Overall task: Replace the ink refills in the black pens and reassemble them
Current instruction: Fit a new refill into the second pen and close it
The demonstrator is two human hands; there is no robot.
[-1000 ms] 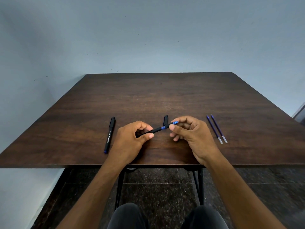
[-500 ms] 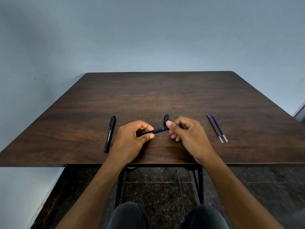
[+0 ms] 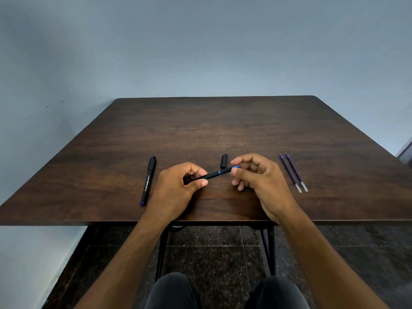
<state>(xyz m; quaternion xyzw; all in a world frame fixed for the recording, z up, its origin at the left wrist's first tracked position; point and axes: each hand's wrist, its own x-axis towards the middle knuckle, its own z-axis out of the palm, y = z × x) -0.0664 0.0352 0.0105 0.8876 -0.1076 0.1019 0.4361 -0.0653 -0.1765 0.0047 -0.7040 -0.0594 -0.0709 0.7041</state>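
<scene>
Disassembly of the uncapped pen (image 3: 214, 174) looks underway: left hand (image 3: 178, 188) grips its barrel, right hand (image 3: 256, 175) pinches the blue tip section, which next needs unscrewing toward the spare refills (image 3: 293, 172) right of the pen.

black pen (image 3: 148, 180) with white lettering, blue refills (image 3: 293, 172), dark brown table (image 3: 223, 130)

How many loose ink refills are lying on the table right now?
2. Both lie side by side at the table's right side: the left refill and the right refill. Any refill inside a pen is hidden.
</scene>
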